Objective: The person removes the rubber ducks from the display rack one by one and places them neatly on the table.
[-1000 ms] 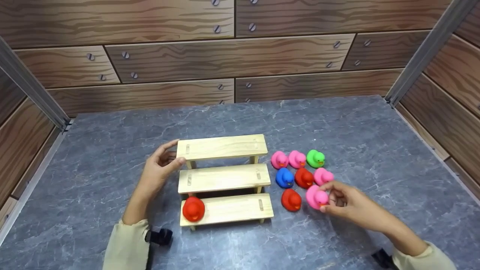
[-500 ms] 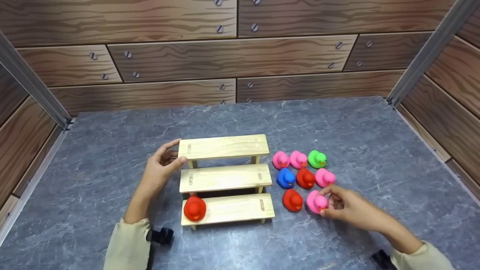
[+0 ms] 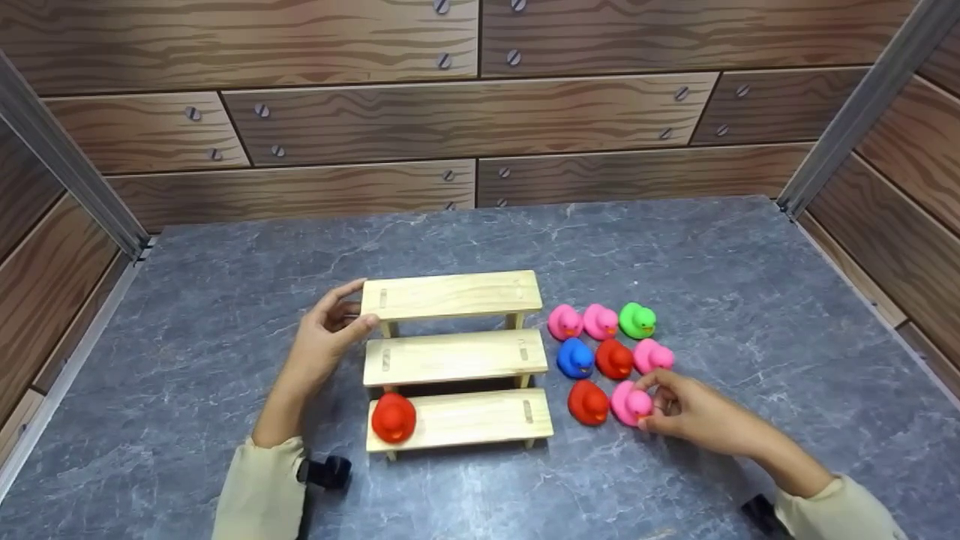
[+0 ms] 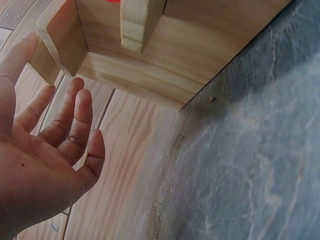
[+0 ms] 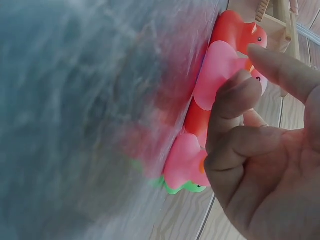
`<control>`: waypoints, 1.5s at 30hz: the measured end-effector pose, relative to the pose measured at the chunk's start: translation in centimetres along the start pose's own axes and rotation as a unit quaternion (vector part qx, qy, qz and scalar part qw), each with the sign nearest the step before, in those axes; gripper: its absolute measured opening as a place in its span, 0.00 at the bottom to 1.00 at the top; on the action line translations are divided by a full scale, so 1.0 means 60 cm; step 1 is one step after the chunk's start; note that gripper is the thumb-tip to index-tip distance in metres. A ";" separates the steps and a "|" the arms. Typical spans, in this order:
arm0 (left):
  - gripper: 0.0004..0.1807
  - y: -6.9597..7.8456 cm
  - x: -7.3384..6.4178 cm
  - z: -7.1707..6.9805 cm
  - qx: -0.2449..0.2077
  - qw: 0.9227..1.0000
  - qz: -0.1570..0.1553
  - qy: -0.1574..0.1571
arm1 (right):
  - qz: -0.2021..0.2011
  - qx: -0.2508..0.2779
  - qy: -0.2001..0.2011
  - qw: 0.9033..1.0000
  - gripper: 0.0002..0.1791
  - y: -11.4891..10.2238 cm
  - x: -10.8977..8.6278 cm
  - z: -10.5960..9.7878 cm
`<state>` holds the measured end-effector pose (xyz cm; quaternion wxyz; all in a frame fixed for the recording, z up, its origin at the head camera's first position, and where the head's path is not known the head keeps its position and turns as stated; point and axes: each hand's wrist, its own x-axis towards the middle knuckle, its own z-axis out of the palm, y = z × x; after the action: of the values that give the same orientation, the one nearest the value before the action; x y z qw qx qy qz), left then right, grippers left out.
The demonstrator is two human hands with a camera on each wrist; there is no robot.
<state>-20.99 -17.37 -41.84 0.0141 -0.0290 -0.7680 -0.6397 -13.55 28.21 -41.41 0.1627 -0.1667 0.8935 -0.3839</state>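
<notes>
A three-tier wooden step stand (image 3: 450,352) is in the middle of the head view, a red rubber duck (image 3: 394,418) at the left end of its lowest step. My left hand (image 3: 330,337) holds the left end of the top step, thumb at the front corner and index finger at the rear; in the left wrist view its other fingers are off the wood. My right hand (image 3: 697,412) pinches a pink rubber duck (image 3: 628,403) between thumb and fingers, on the tabletop. Right beside that duck sits another red rubber duck (image 3: 588,402).
Behind them are two rows of rubber ducks: a blue duck (image 3: 575,358), a red duck (image 3: 614,359) and a pink duck (image 3: 652,356), then two pink ones and a green duck (image 3: 637,320). Wood-patterned panels (image 3: 480,112) wall in the grey marbled tabletop (image 3: 247,292).
My right hand has brought the pink duck slightly nearer to me and closer to the red duck on its left. The left hand keeps its place on the stand.
</notes>
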 end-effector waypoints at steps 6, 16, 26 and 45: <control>0.31 -0.001 0.001 0.002 0.006 1.000 0.001 0.001 | -0.002 0.016 -0.007 1.000 0.25 0.004 0.005 0.001; 0.31 -0.002 0.000 0.001 0.007 1.000 0.006 0.001 | 0.002 0.013 -0.011 1.000 0.25 0.006 0.007 0.002; 0.31 -0.001 0.000 -0.001 0.003 1.000 0.001 0.003 | -0.001 0.007 -0.006 1.000 0.25 0.005 0.007 0.003; 0.31 0.002 -0.002 0.000 0.005 1.000 0.011 0.010 | -0.036 0.026 0.081 0.996 0.20 -0.042 -0.005 0.018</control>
<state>-20.88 -17.39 -41.75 0.0291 -0.0311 -0.7706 -0.6359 -12.41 26.02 -40.22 0.0801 -0.1629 0.8868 -0.4251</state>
